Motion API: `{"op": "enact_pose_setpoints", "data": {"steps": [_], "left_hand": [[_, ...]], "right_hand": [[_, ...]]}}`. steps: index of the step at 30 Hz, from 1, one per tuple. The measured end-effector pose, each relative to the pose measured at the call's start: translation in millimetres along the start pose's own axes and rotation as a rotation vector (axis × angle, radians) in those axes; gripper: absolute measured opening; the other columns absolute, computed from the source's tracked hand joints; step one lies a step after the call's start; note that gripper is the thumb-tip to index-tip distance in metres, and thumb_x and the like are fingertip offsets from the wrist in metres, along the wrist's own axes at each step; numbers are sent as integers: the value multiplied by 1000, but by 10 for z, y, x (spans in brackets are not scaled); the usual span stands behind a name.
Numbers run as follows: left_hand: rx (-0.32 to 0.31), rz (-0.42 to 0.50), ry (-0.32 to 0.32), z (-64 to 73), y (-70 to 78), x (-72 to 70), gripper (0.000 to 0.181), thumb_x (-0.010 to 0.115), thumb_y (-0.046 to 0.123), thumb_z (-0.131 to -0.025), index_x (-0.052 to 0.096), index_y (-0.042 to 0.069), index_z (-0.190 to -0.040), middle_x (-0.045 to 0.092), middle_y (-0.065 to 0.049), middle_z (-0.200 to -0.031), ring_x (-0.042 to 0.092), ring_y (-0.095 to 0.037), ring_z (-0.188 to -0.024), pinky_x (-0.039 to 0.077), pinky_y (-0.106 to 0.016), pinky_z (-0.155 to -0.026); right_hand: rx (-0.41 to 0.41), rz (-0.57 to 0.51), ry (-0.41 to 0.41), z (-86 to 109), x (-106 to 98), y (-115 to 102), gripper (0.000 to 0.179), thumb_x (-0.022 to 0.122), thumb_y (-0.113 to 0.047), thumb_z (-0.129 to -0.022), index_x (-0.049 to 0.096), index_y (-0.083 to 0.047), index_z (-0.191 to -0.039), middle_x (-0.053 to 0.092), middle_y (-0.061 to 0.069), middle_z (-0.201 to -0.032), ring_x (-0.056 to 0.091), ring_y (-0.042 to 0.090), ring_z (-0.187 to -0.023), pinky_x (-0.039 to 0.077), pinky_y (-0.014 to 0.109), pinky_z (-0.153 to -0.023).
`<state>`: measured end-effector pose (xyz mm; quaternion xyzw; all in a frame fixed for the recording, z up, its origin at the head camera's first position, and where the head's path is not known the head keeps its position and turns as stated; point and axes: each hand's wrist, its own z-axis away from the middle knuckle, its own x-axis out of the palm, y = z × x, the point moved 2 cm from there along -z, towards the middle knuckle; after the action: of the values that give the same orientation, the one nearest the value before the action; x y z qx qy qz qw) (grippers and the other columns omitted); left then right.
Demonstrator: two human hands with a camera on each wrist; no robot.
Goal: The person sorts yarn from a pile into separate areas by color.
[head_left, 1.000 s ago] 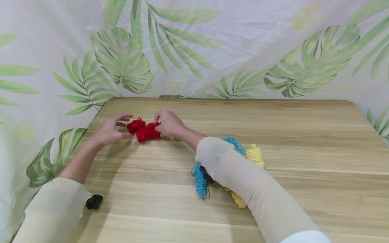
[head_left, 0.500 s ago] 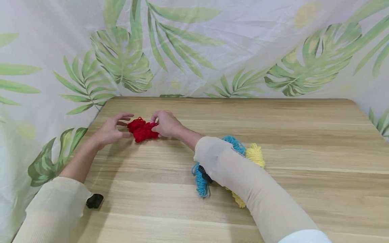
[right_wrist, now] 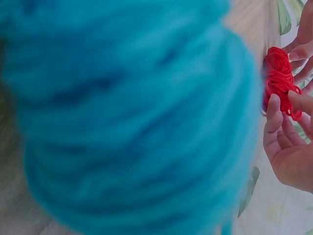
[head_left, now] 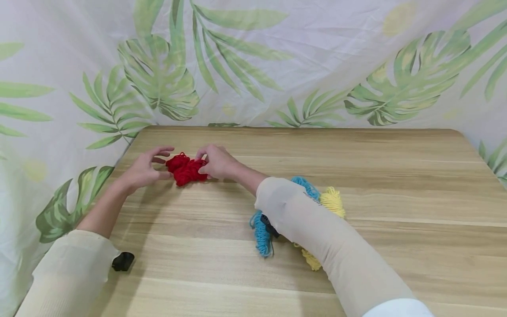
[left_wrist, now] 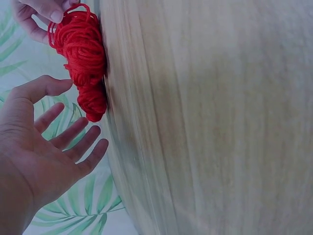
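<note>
Two bundles of red yarn point(head_left: 186, 171) lie against each other near the table's far left corner. My right hand point(head_left: 220, 163) pinches the looped right end of the nearer red skein between thumb and fingers. In the right wrist view, that same hand point(right_wrist: 293, 147) has its fingertips at the loops. On the other side, my left hand point(head_left: 144, 169) stays beside the red yarn with its fingers spread and relaxed. The left wrist view shows the left hand's palm point(left_wrist: 44, 156), with nothing in it, and the red yarn point(left_wrist: 85, 54) just past the thumb tip.
Blue yarn point(head_left: 262, 235) and yellow yarn point(head_left: 332, 201) lie under and around my right forearm, partly hidden by the sleeve. Close-up blue yarn point(right_wrist: 132, 122) fills most of the right wrist view. A leaf-print cloth point(head_left: 245, 57) hangs behind the wooden table point(head_left: 396, 176).
My right hand has shifted slightly left, bringing the red skein it holds closer against the other red bundle. The left hand has stayed almost still.
</note>
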<state>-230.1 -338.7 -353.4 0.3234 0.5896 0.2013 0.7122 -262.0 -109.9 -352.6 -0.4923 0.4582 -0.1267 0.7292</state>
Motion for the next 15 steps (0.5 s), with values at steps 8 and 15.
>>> {"op": "enact_pose_setpoints", "data": {"steps": [8,15], "left_hand": [[13,-17,9,12,80,-3,77,72,-2,-88,35,-2,-156,40,-31,-152,44,-49,-132,46,-54,-95],[17,-31,2,8,150,8,77,73,0,-88,36,-2,-156,40,-30,-152,43,-49,-134,46,-59,-97]], "right_hand": [[-33,-16,-21,38,-101,63,21,71,-3,-96,66,-2,-116,71,11,-90,72,35,-78,50,21,-55],[-57,-3,-39,111,-224,105,21,70,-4,-96,64,0,-116,72,12,-93,72,33,-81,52,24,-58]]}}
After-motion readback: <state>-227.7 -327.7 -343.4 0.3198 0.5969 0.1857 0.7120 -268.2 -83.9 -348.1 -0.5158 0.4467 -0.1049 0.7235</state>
